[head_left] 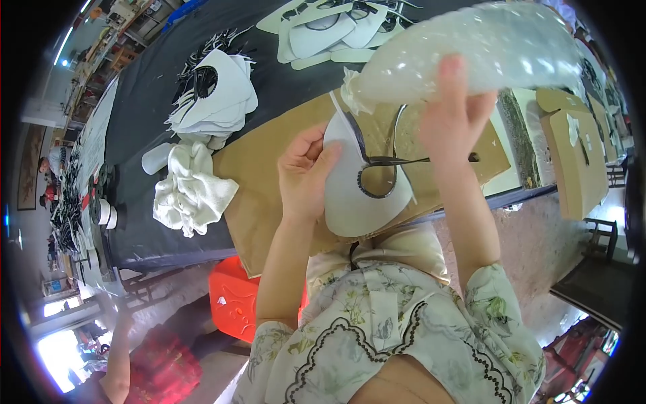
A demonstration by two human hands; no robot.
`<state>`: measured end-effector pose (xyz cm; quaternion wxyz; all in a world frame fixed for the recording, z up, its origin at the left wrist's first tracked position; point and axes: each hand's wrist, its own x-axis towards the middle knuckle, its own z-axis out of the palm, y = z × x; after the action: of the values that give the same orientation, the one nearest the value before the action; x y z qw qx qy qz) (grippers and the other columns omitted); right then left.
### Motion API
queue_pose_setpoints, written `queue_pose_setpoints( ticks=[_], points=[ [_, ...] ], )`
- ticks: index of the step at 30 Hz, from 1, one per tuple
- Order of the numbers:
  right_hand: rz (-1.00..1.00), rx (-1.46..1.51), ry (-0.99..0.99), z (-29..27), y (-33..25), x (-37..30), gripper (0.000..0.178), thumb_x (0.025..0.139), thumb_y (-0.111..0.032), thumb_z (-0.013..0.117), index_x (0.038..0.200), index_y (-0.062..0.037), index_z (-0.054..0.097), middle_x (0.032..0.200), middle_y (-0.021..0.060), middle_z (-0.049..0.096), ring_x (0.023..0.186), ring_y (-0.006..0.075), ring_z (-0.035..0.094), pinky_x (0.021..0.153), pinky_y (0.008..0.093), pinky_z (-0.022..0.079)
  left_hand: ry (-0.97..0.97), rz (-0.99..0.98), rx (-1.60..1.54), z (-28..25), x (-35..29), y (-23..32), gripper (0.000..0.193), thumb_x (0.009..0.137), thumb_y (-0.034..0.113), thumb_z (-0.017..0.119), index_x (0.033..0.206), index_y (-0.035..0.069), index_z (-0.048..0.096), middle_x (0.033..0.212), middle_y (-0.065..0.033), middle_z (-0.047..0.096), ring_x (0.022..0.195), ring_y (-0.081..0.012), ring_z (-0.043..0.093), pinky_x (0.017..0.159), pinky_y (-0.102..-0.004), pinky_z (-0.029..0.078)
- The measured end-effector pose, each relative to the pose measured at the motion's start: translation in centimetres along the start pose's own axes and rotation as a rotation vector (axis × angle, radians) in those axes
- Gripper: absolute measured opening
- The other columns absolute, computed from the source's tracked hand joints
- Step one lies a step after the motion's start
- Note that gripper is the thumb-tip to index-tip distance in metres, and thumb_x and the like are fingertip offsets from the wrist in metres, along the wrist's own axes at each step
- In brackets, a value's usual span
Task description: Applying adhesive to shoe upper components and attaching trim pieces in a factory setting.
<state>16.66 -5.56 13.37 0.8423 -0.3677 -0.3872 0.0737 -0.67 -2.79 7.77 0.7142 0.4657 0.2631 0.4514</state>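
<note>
My left hand (306, 172) pinches the left edge of a white, shield-shaped flat piece (356, 195) with a dark trim strip curling across it. That piece lies on a brown cardboard sheet (269, 168) over the dark table. Raised above it, my right hand (454, 114) grips a clear, cloudy plastic bag (471, 50), fingers pressed up into its underside. A thin dark strip (397, 160) runs from the white piece toward my right hand.
A crumpled white cloth (192, 188) and a stack of white cut pieces (215, 94) lie to the left; more white pieces (330, 30) at the far edge. Cardboard boxes (575, 155) stand right. A red stool (232, 299) sits below the table. Another person's arm (118, 350) shows at lower left.
</note>
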Motion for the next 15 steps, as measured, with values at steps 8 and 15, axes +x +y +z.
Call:
queue_pose_setpoints(
  ticks=[8, 15],
  points=[
    [0.130, 0.077, 0.008, -1.9, -1.6, -1.4, 0.026, 0.082, -0.005, 0.064, 0.105, 0.0014, 0.052, 0.092, 0.0064, 0.060, 0.080, 0.0118, 0.057, 0.072, 0.0257, 0.047, 0.048, 0.075, 0.032, -0.8, 1.2, 0.3, 0.028, 0.085, 0.000, 0.056, 0.112, -0.003, 0.055, 0.100, -0.0086, 0.064, 0.086, -0.0094, 0.059, 0.076, -0.0223, 0.047],
    [-0.077, -0.275, 0.000, -1.9, -0.7, -2.6, 0.028, 0.082, -0.007, 0.065, 0.105, 0.0023, 0.052, 0.094, 0.0080, 0.059, 0.083, 0.0135, 0.057, 0.073, 0.0257, 0.047, 0.074, 0.149, 0.001, -0.4, 1.9, 0.2, 0.028, 0.086, 0.001, 0.055, 0.114, -0.003, 0.054, 0.104, -0.0081, 0.062, 0.090, -0.0090, 0.058, 0.077, -0.0225, 0.046]
  ],
)
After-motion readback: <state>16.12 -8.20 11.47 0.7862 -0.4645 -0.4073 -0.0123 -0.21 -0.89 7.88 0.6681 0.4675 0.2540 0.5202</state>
